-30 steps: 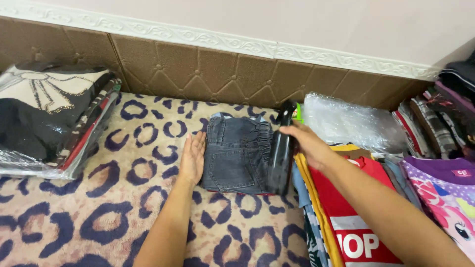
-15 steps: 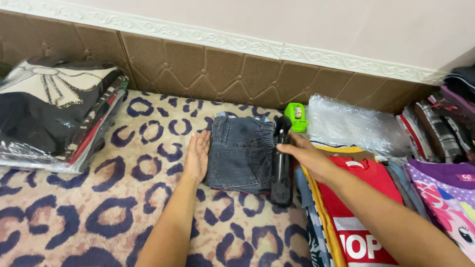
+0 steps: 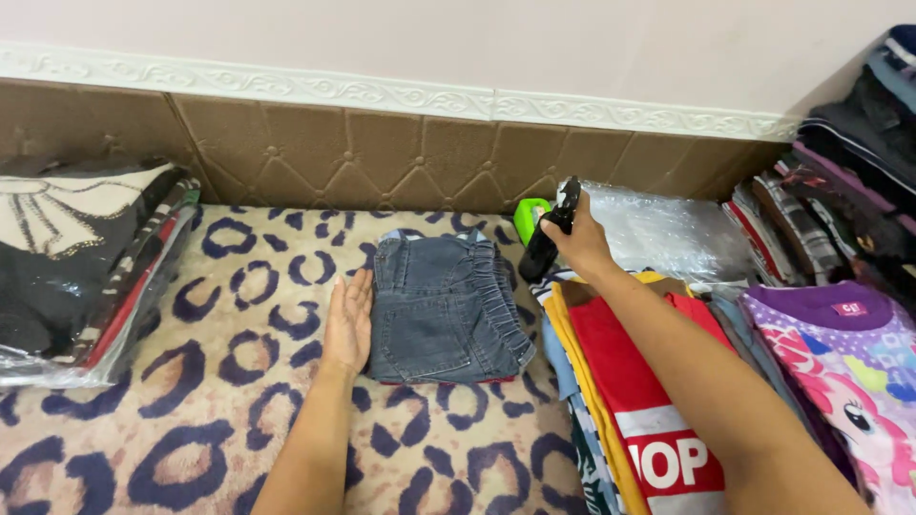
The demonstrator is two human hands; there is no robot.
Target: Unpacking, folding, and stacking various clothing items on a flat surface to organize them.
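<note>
**A:** What is at the far left?

**B:** A stack of folded clothes in clear plastic [image 3: 81, 277], lying on a leopard-print blanket [image 3: 219, 401] that covers the surface.

**A:** And moving inward?

**B:** The left hand [image 3: 349, 322] lies flat and open on the blanket, palm down, fingers together, its edge touching the left side of the folded denim shorts [image 3: 444, 310]. It grips nothing. The shorts rest in the middle of the blanket, waistband toward the padded brown wall panel [image 3: 382, 157].

**A:** What is right of the shorts?

**B:** The right hand [image 3: 580, 240] is raised just beyond the shorts' upper right corner, closed around a slim black object [image 3: 553, 234]; I cannot tell what it is. A bright green item [image 3: 527, 215] sits just behind it.

**A:** And further right?

**B:** A clear plastic bag [image 3: 668, 234] against the wall, then overlapping folded shirts under the right forearm, a red shirt [image 3: 639, 381] uppermost, and a pink cartoon-print top [image 3: 840, 381] at the edge.
</note>
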